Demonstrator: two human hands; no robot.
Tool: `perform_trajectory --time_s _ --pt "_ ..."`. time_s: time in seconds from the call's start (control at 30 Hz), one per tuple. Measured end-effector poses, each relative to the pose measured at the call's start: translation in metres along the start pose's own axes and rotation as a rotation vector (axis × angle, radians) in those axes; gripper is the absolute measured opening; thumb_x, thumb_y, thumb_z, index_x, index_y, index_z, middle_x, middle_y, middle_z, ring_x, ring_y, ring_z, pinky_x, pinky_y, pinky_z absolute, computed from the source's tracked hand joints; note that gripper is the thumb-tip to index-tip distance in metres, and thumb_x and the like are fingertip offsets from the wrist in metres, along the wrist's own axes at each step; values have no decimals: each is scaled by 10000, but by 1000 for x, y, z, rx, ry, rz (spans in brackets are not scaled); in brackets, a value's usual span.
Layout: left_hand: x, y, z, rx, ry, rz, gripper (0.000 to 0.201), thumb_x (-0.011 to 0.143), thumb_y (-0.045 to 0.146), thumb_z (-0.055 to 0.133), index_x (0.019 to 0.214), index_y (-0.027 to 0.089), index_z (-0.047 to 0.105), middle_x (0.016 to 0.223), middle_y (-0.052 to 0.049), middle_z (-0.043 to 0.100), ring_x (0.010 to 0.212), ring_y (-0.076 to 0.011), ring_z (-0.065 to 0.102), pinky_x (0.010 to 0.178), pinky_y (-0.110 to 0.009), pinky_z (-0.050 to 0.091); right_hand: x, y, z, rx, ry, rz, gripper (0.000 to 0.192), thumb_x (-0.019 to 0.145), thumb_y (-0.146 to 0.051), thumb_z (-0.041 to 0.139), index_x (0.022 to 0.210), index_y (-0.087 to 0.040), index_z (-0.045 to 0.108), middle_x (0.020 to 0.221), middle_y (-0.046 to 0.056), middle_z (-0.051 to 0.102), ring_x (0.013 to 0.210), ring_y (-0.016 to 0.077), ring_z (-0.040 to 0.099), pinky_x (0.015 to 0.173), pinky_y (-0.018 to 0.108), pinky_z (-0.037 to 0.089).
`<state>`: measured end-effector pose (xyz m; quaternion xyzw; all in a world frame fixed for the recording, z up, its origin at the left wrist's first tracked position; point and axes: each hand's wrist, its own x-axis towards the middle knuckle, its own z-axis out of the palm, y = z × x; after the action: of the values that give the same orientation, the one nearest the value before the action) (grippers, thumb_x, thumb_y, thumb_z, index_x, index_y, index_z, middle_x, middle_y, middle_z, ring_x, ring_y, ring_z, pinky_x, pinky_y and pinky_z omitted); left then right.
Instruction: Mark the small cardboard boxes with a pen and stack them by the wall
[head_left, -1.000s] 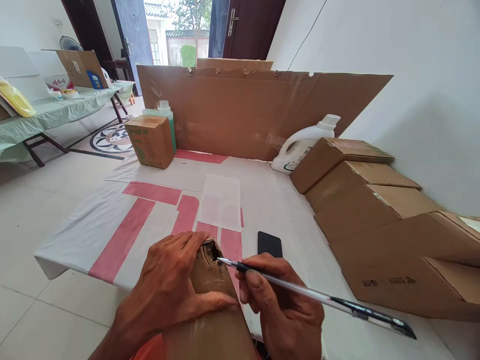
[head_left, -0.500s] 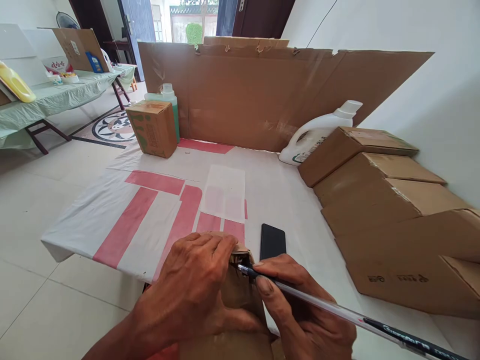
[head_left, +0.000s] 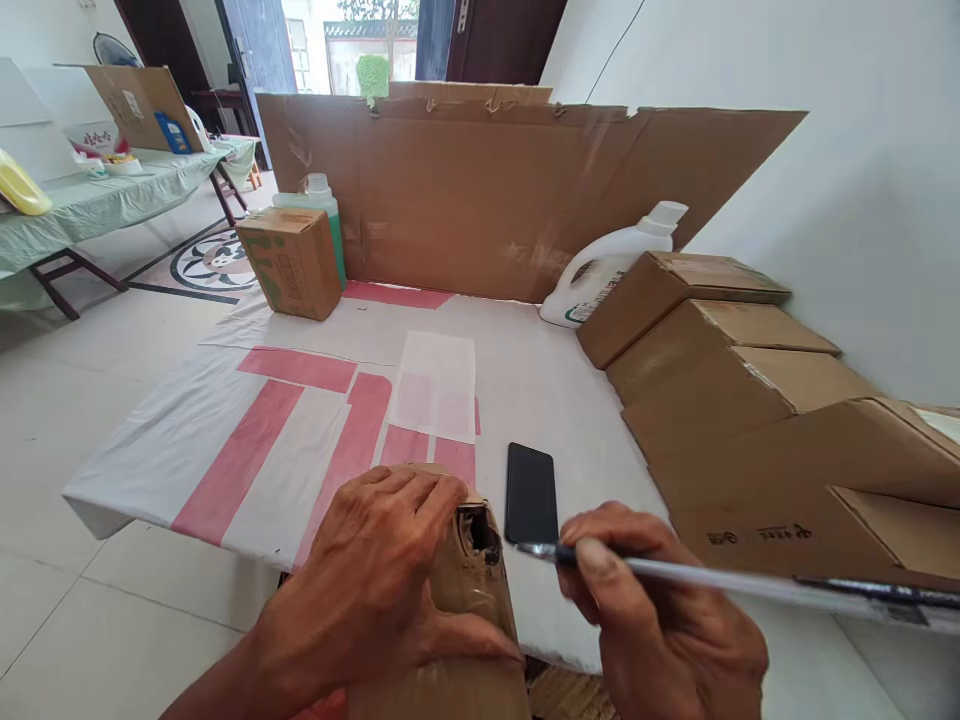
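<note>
The left hand (head_left: 382, 590) lies flat over a small cardboard box (head_left: 461, 610) at the bottom centre of the frame, fingers spread across its top and thumb along its side; the box's long axis runs away from the person, its torn corner pointing up the frame. The right hand (head_left: 660, 625), lower right, pinches a pen (head_left: 750, 580) that lies nearly level, tip pointing left, just short of the torn hole. Just above the tip, a black phone (head_left: 531, 492) rests on the desk (head_left: 225, 440). A row of cardboard boxes (head_left: 750, 400) fills the right side, with a white jug (head_left: 600, 280) and a cardboard sheet (head_left: 487, 200) beyond.
</note>
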<state>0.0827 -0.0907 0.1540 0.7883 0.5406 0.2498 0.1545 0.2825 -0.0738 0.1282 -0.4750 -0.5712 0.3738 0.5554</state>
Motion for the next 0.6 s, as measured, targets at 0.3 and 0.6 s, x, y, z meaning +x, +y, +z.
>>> perform_trajectory --time_s 0.3,0.6 --pt "-5 1 -3 148 137 123 777 760 864 654 1121 176 654 1081 -138 807 936 -358 792 778 -494 625 52 124 34 -657 -290 344 142 938 -230 652 827 -219 563 741 63 727 686 221 702 621 276 452" --pt "-3 -2 -6 170 86 104 782 699 796 781 1162 178 656 1051 -130 809 894 -352 790 745 -476 633 25 130 41 -1018 -313 424 173 1030 -310 585 1080 -157 648 1083 173 741 989 299 735 772 329 474"
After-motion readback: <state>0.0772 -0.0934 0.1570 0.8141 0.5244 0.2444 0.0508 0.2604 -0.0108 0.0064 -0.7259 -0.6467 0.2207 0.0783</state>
